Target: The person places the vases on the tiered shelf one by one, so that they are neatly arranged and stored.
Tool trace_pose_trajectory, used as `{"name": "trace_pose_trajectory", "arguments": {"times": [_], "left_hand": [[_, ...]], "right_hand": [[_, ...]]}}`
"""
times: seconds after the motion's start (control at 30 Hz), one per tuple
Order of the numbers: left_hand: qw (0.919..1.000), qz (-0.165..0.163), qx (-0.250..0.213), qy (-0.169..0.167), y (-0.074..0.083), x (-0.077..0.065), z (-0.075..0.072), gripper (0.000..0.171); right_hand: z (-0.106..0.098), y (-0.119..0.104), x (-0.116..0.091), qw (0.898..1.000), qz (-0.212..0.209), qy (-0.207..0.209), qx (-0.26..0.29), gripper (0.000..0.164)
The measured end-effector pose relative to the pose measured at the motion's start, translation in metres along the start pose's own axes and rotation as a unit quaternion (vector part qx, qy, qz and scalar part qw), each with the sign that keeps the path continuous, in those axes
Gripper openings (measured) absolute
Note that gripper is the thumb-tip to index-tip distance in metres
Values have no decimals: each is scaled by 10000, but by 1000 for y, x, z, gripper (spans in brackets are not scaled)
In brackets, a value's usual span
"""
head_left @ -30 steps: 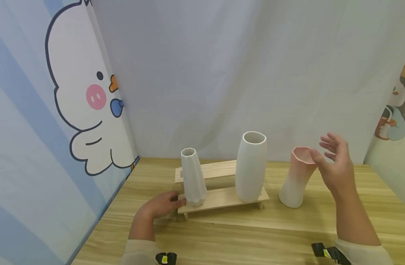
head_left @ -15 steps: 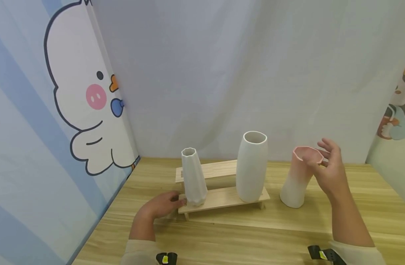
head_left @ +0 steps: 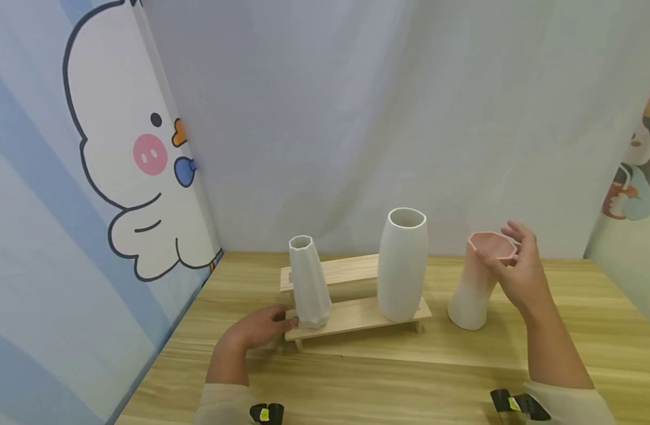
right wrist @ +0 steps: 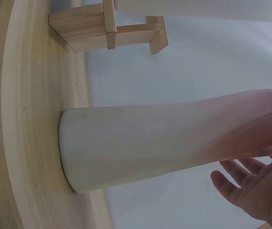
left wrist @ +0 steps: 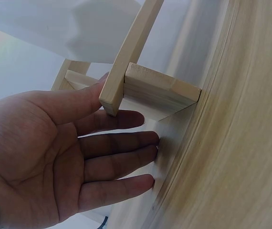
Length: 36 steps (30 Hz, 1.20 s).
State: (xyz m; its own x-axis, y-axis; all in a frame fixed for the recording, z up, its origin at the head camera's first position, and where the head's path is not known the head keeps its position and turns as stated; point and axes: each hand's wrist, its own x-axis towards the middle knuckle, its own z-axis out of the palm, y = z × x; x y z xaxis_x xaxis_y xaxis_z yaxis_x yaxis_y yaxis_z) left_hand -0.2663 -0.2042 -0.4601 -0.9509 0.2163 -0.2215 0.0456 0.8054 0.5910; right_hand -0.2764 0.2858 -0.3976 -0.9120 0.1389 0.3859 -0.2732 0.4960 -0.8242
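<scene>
A wooden two-step stand (head_left: 351, 317) bears a slim ribbed white vase (head_left: 310, 283) and a taller, wider white vase (head_left: 402, 265) on its front step. My left hand (head_left: 261, 328) holds the left end of that step between thumb and index finger; in the left wrist view the other fingers (left wrist: 121, 160) stretch out below the board. On the table to the right stands a pink-and-white vase (head_left: 470, 295), narrow in the middle. My right hand (head_left: 523, 277) is about its rim, thumb across the front, while the fingers (right wrist: 234, 183) show a gap from its side.
Behind the front step runs the higher back step (head_left: 351, 271). A pale curtain (head_left: 325, 147) hangs at the table's far edge, and a printed cartoon panel (head_left: 123, 147) borders the left. Bare wooden table top (head_left: 399, 383) lies in front.
My right hand has moved left and closer round the pink-and-white vase's rim, its thumb now across the front. The left hand, the stand and the vases have kept their places.
</scene>
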Motion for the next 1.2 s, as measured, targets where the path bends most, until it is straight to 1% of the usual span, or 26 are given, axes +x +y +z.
{"name": "trace_pose_trajectory", "arguments": {"times": [0.1,0.33,0.5,0.83,1.2], "left_hand": [[10000,9,-13,1,-1,1,0,55],[10000,18,-61,-5,-2,2,0,54],[10000,37,-82,-11,-2,2,0,51],[10000,-46,-87,-17,0,1,0,54],[9999,-7,-123,-1,1,0,0,51]], "right_hand": [[0,3,2,9999,95,-38,34,85],[3,7,4,9995,164,-100,268,85],[4,8,4,9991,234,-183,288,88],[8,9,4,9991,257,-85,340,91],[9,8,4,9989,415,-6,232,91]]}}
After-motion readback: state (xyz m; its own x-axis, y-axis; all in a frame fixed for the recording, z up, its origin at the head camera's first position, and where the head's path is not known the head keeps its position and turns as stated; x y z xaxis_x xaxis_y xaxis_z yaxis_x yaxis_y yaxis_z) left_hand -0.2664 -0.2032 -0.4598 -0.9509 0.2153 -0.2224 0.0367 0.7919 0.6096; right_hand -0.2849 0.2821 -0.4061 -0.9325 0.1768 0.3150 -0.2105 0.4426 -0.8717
